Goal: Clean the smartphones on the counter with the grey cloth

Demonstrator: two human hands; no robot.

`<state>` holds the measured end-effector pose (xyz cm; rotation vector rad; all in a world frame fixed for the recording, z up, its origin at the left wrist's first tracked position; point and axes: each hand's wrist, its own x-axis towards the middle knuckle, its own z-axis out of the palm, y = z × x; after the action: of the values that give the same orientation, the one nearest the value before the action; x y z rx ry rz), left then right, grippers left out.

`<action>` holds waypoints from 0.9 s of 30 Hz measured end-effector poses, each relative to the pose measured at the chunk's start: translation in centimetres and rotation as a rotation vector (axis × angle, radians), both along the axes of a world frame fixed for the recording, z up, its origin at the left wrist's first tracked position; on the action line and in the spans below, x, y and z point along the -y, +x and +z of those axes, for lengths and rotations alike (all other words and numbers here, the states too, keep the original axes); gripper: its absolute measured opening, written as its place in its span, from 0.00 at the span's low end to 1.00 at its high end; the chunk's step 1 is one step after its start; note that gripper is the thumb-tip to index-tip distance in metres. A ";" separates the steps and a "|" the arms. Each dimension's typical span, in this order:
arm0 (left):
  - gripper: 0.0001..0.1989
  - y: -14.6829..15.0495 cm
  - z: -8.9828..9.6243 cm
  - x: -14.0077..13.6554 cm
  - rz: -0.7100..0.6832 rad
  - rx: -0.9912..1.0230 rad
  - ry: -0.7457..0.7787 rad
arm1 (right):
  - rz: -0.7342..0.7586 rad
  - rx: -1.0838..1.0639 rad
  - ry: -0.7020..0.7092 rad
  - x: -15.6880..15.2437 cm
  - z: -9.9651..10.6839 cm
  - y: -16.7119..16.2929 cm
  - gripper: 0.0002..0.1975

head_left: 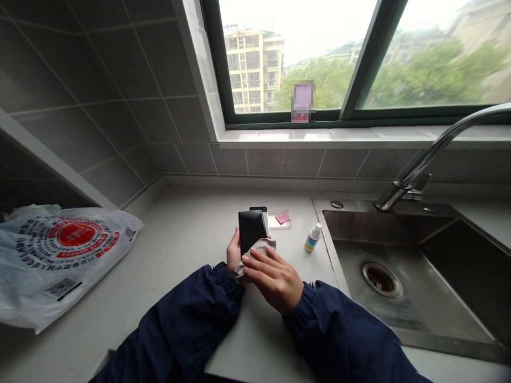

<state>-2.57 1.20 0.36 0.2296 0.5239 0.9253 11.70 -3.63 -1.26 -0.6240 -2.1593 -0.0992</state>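
Head camera: your left hand [233, 252] grasps the black phone [250, 230], which stands tilted up from the palm over the counter [187, 223]. Your right hand [278, 277] holds a grey cloth [261, 246] under outstretched fingers, against the phone's lower end; the cloth's edge hangs down beside your left wrist. Navy sleeves [179, 324] cover both your arms to the wrists.

Just beyond the phone, partly hidden by it, a device [259, 209] shows a dark top edge and a pale face. Touching or just beside it, you cannot tell which, lies a clear case [279, 227] with a pink slip [282, 218] on it.

To your right, a white spray bottle [312, 238] stands upright near the sink [359, 206], its blue-and-yellow label too small to read. A chrome tap [399, 186] rises behind the basin.

Well to your left, a white plastic bag [32, 298] carries a red disc ringed by black Chinese characters, too blurred to read, plus red bands and two QR codes. On the window ahead, a purple sticker [303, 98] is pixelated past reading.
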 end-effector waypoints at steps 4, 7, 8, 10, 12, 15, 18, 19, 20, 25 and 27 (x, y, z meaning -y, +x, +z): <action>0.39 0.1 0.4 -0.2 0.075 -0.029 0.013 | -0.022 -0.013 -0.014 -0.3 0.1 0.3 0.13; 0.39 0.0 0.8 -0.3 0.115 -0.027 0.045 | -0.057 -0.030 -0.020 -0.6 0.3 0.6 0.12; 0.39 0.0 0.9 -0.3 0.123 -0.038 0.059 | -0.069 -0.034 -0.021 -0.6 0.4 0.7 0.12; 0.39 0.0 1.0 -0.3 0.144 -0.058 0.077 | -0.091 -0.037 -0.027 -0.7 0.6 0.8 0.12; 0.37 0.2 0.9 -0.3 0.160 -0.050 0.077 | -0.120 -0.031 -0.046 -0.7 0.7 0.9 0.14; 0.33 0.6 0.7 -0.2 0.156 -0.011 0.045 | -0.192 0.003 -0.095 -0.9 0.8 1.1 0.17; 0.32 1.2 0.4 -0.2 0.128 0.010 0.023 | -0.254 0.055 -0.143 -1.1 0.6 1.3 0.20; 0.33 1.3 0.2 -0.1 0.115 0.015 0.028 | -0.273 0.069 -0.158 -1.2 0.5 1.4 0.21; 0.33 1.5 0.1 -0.1 0.097 0.019 0.037 | -0.292 0.081 -0.175 -1.3 0.4 1.5 0.23; 0.33 1.8 -0.3 0.2 0.024 0.044 0.133 | -0.373 0.114 -0.256 -1.4 -0.1 1.5 0.31; 0.33 1.9 -0.3 0.3 -0.014 0.058 0.152 | -0.389 0.112 -0.268 -1.4 -0.3 1.4 0.35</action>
<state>-0.71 0.93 0.05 0.3426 0.3986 0.9565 13.05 -2.28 -1.54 -1.2159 -2.1487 -0.0536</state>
